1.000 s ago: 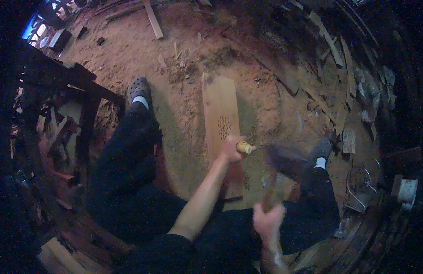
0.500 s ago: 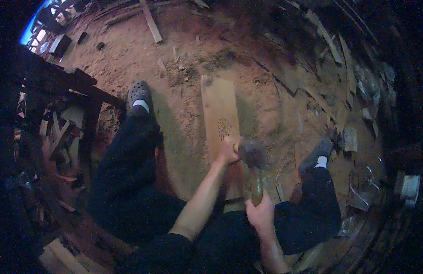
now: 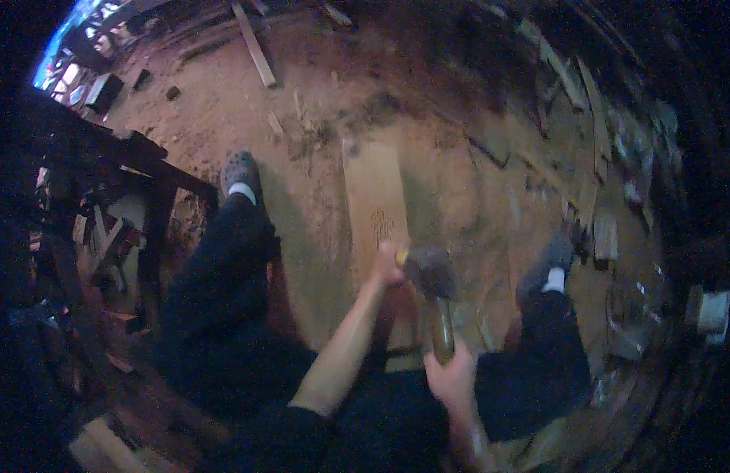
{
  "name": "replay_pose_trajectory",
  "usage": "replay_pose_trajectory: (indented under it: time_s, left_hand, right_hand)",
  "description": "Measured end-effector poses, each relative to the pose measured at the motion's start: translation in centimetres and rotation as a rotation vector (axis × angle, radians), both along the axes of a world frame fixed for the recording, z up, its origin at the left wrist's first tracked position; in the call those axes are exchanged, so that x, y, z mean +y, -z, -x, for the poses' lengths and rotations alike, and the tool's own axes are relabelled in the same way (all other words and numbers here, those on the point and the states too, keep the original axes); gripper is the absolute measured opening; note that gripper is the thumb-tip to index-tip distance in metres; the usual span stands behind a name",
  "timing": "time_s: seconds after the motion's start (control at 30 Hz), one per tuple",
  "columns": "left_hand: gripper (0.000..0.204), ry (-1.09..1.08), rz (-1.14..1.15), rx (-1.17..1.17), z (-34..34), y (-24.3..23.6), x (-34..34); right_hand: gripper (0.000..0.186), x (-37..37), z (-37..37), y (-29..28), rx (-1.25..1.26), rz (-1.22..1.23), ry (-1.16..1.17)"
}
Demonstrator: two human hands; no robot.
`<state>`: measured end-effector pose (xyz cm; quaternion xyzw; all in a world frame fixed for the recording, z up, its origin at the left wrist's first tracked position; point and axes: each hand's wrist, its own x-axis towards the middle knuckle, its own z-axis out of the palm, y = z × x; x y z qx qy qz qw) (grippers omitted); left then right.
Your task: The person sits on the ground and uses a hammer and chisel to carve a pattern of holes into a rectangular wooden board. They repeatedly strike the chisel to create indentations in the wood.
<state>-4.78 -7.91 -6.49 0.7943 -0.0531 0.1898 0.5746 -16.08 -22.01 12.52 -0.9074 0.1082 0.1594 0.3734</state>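
A pale wooden board [image 3: 373, 177] lies lengthwise between my feet, with a cluster of small dark holes [image 3: 382, 224] near my hands. My left hand [image 3: 387, 266] is closed on a short yellow-handled tool [image 3: 402, 258] over the board, mostly hidden behind the hammer head. My right hand [image 3: 448, 370] grips the wooden handle of a hammer [image 3: 428, 270], whose dark, broad head is at the top of the yellow tool; whether they touch is unclear. The picture is slightly blurred.
My feet in grey clogs [image 3: 240, 169] rest on dirt either side of the board. A dark wooden frame [image 3: 144, 146] stands at left with offcuts beneath. Loose planks [image 3: 592, 118] and scraps lie along the right, near a pale block [image 3: 710, 314]; another strip [image 3: 253, 43] lies ahead.
The hammer has swung leftward from right of my left hand onto the top of the yellow tool, where it stayed over the last half second. The view has shifted slightly.
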Motion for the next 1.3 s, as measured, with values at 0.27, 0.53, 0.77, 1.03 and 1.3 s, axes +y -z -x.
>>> replay_pose_trajectory:
  time_s: [0.27, 0.53, 0.77, 1.03, 1.3]
  left_hand:
    - [0.040, 0.053, 0.060, 0.297, -0.6, -2.4, -0.4]
    - [0.041, -0.068, 0.036, 0.353, 0.0, -3.6, -0.3]
    - [0.042, 0.060, 0.132, 0.337, -0.8, -2.0, -1.0]
    - [0.039, 0.026, 0.069, 0.197, -0.4, -1.9, -0.5]
    - [0.042, -0.048, 0.193, 0.217, -0.5, -1.1, 0.1]
  right_hand:
    - [0.026, -0.2, 1.4, -2.2, -0.111, -0.295, 0.342]
    - [0.029, -0.3, 1.5, -2.7, -0.079, -0.078, 0.100]
    - [0.037, 0.4, 0.6, -1.5, 0.104, -0.081, 0.259]
    - [0.030, -0.4, 0.3, -3.5, -0.171, -0.108, 0.150]
    - [0.033, 0.5, 0.8, 1.2, 0.106, 0.080, 0.079]
